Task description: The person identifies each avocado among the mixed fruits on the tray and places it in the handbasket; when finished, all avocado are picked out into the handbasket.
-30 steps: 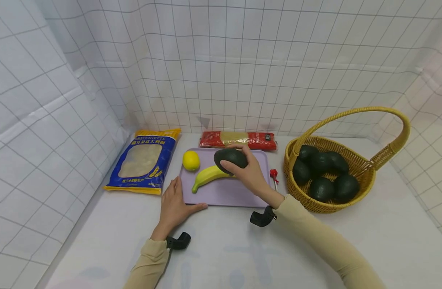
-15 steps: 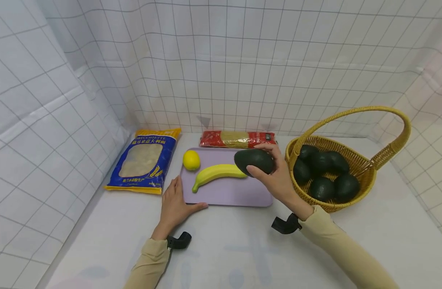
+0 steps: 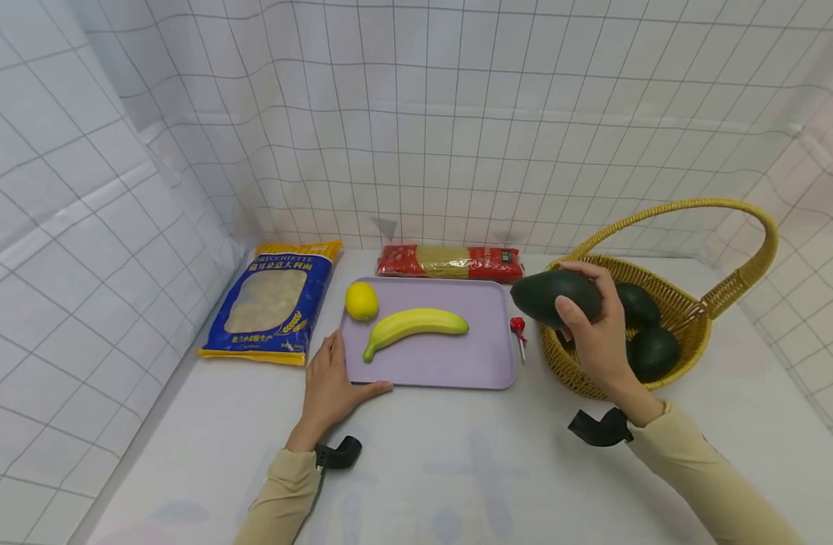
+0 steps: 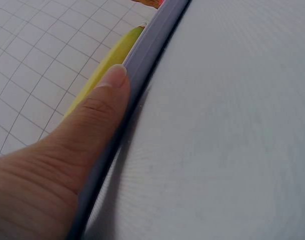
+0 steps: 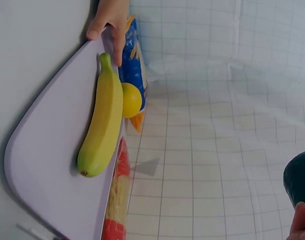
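Note:
My right hand point(image 3: 596, 337) grips a dark green avocado point(image 3: 551, 297), thumb on its near side, over the left part of the wicker basket point(image 3: 573, 371). More dark avocados point(image 3: 654, 352) lie in that basket, some hidden behind the hand. At the edge of the right wrist view the held avocado point(image 5: 300, 175) shows only in part. My left hand point(image 3: 331, 390) rests at the near left corner of a lilac tray point(image 3: 443, 363), fingers along its left side, thumb along the front rim. On the tray are a yellow banana point(image 3: 416, 324) and a lemon point(image 3: 361, 301).
A blue bag of orecchiette point(image 3: 266, 303) lies left of the tray. Behind the tray is a red pack of long pasta point(image 3: 450, 263). Between tray and basket lies a red lollipop point(image 3: 518, 327). The basket's tall handle point(image 3: 695, 203) arches up at the right.
My right hand has carried the avocado rightward from above the banana, across the tray, to over the basket. The left hand has stayed at the tray corner.

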A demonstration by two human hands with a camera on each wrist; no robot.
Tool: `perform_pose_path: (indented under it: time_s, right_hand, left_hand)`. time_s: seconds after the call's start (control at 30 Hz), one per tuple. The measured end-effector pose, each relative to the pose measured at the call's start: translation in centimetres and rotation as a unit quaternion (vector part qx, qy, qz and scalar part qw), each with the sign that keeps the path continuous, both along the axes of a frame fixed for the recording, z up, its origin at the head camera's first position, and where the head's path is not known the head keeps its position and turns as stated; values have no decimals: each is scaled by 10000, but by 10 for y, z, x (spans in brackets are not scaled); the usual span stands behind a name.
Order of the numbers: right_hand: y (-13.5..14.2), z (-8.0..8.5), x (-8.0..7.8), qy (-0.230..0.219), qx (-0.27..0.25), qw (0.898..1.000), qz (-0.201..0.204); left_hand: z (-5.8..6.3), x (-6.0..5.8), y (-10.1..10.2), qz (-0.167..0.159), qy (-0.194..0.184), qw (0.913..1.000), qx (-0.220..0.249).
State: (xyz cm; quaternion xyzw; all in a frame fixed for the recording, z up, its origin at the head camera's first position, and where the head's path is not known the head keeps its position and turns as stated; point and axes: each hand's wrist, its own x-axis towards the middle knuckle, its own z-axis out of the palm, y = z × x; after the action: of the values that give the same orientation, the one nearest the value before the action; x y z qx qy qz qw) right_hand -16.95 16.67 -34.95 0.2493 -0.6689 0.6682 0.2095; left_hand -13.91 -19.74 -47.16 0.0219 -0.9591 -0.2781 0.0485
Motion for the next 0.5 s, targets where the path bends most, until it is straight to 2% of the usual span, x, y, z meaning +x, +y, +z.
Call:
perform_pose_path:
  time_s: [0.13,0.27,0.4,0.5]
  right_hand:
    - [20,-1,-1,188,-342,9992,81]
    - [40,-4,-2,278,-527,9982,-54]
    - [58,-5,-2,234,-542,9976,-359]
    - [69,-5,-1,191,-304,9957,-855]
  left_hand:
    - [0,-1,0,-25,36,10000,-16]
    - [-1,-1,-1,-30,63,10000,-39]
    - [0,-1,-1,-30,77,10000,-48]
    - [0,0,-1,-42,81,10000,-39]
